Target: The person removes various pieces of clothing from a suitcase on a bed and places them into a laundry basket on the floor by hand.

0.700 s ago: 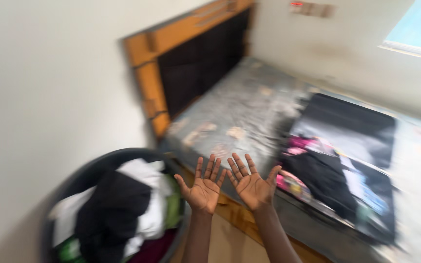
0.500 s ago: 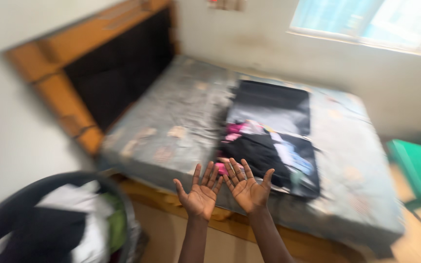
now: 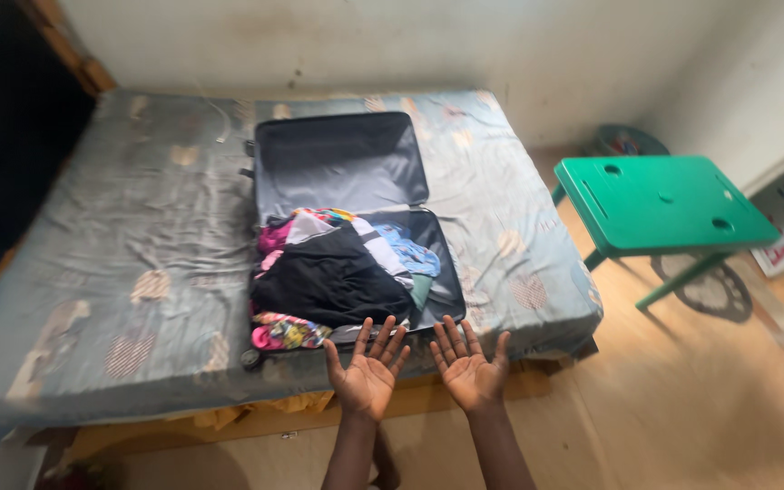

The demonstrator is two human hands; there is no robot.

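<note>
Open dark suitcase [image 3: 347, 227] full of clothes now lies just past both spread, empty hands, left [image 3: 367, 372] and right [image 3: 469, 365]; earlier a laundry basket was nearest.

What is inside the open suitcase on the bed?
The suitcase holds piled clothes, a black garment on top, with pink, blue and patterned pieces. The lid half is empty. Anything beneath the pile is hidden.

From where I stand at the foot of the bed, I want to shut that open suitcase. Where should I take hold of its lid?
Probably grip the suitcase lid at its far top edge, reaching over the piled clothes from the near side. The lid lies flat open on the bed, hinged at the middle, so the far edge is the free one. Both the left hand and right hand are empty.
</note>
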